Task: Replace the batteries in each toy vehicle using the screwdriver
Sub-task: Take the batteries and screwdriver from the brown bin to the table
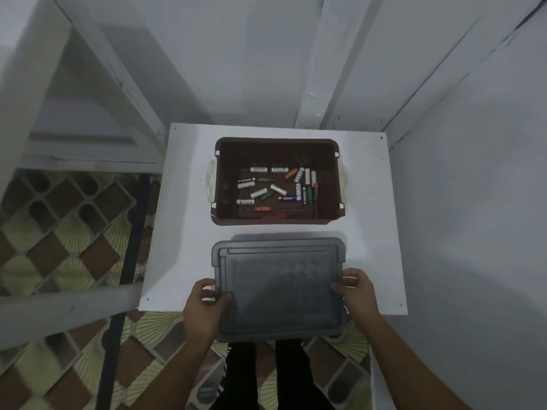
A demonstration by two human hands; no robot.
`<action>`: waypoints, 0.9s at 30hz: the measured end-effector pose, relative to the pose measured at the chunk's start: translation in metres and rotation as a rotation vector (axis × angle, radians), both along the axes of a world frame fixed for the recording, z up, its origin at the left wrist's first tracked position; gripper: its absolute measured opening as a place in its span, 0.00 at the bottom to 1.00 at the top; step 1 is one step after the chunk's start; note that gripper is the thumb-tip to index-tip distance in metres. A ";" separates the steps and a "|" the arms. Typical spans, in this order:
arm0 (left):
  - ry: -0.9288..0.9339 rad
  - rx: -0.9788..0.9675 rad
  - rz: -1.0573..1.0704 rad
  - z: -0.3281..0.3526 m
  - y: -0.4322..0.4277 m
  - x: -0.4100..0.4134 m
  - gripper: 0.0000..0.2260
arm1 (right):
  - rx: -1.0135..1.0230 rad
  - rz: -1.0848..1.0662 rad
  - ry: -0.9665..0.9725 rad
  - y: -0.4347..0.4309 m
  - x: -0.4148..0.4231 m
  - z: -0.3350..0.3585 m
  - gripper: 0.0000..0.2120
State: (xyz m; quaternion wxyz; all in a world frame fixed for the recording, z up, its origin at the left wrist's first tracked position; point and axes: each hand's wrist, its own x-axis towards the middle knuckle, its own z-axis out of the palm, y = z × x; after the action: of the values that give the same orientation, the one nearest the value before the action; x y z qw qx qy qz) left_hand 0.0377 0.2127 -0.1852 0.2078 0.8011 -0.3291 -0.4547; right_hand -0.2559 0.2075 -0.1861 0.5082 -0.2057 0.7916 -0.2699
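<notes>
Nearest you, your left hand (pixel 204 306) and right hand (pixel 356 294) grip the grey lid (pixel 278 291) at its 9 and 3 o'clock edges, thumbs pressed on top and fingers curled round the rim, holding it over the near edge of the white table (pixel 183 232). At 12 o'clock, just beyond, the brown box (pixel 225 161) stands open with loose batteries (pixel 278 189) scattered on its floor. You seem to be at the opening step: set the lid aside, then pick fresh cells, though no toy vehicle or screwdriver shows clearly.
</notes>
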 end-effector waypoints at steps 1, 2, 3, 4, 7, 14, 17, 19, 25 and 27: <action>-0.014 0.019 -0.027 -0.006 -0.001 0.000 0.17 | 0.005 0.007 0.015 -0.001 0.001 -0.005 0.11; -0.027 0.030 -0.053 -0.012 -0.005 -0.001 0.16 | 0.011 0.015 0.031 -0.003 0.001 -0.010 0.12; -0.038 0.031 -0.070 -0.016 -0.009 -0.002 0.16 | 0.020 0.026 0.047 -0.006 0.002 -0.016 0.13; -0.046 0.024 -0.081 -0.021 -0.015 -0.003 0.15 | 0.028 0.039 0.067 -0.011 0.002 -0.021 0.13; -0.073 -0.021 -0.116 -0.031 -0.032 -0.008 0.16 | 0.028 0.074 0.144 -0.024 0.004 -0.035 0.14; -0.161 -0.050 -0.143 -0.055 -0.042 -0.010 0.18 | 0.018 0.172 0.280 -0.033 0.010 -0.056 0.16; -0.191 -0.041 -0.145 -0.059 -0.042 -0.012 0.19 | 0.011 0.177 0.324 -0.030 0.014 -0.062 0.17; -0.202 -0.038 -0.150 -0.061 -0.041 -0.012 0.19 | 0.003 0.181 0.340 -0.028 0.016 -0.063 0.17; -0.196 -0.072 -0.139 -0.049 -0.046 -0.013 0.20 | -0.027 0.245 0.349 -0.027 0.021 -0.044 0.21; -0.215 -0.169 -0.143 -0.032 -0.053 -0.018 0.15 | -0.125 0.295 0.380 -0.033 0.024 -0.028 0.17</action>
State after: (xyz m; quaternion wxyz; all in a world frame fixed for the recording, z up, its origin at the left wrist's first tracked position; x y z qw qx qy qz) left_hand 0.0193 0.1597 -0.2175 0.2052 0.7995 -0.4427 -0.3503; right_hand -0.2318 0.1744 -0.2145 0.3705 -0.3973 0.8159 -0.1978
